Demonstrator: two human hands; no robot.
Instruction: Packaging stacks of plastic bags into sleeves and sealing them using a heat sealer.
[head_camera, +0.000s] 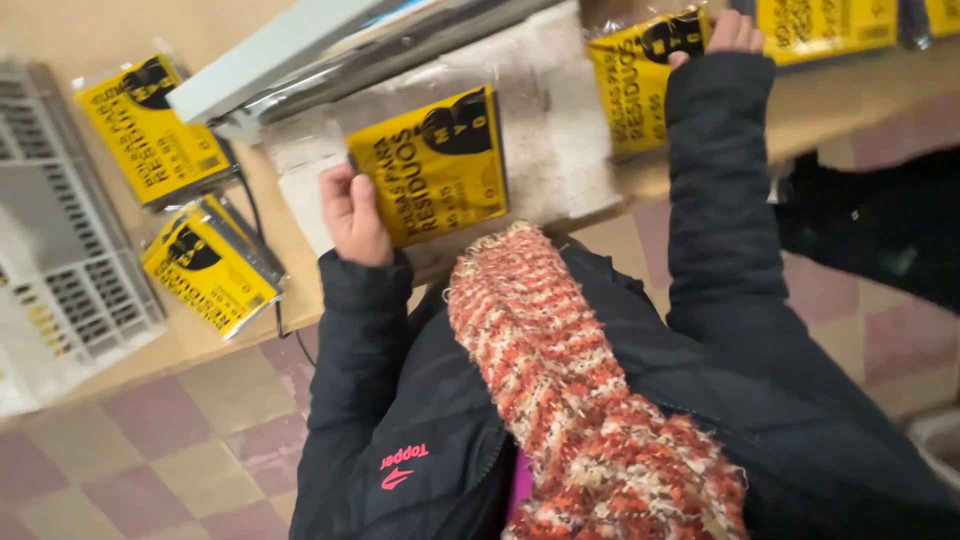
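Packets of yellow bags lie spread over the surface (200, 345), and I have both hands on two of them. My left hand (352, 215) pinches the left edge of the middle yellow packet (432, 165), thumb on top and fingers curled under, so the packet rests partly on the grey padded sheet (560, 130) and partly in my grip. My right hand (733, 32) reaches far forward, arm nearly straight in its dark sleeve, fingers closed over the top corner of a second yellow packet (630, 85) that sits at the far edge of the sheet.

Slipping is my first worry: the wrappers look glossy, and a pinch at one edge only could let the middle packet swing or slide off towards the floor, since it lies close to the near edge of the surface. The stretched right arm gives me little control, and a tug there might drag the sheet with it. My scarf (570, 400) hangs low and could catch a packet.

Two more yellow packets (160, 130) lie well apart to the left, near a grey grid-like panel (60, 250), and a long metal bar (290, 50) crosses above the sheet.
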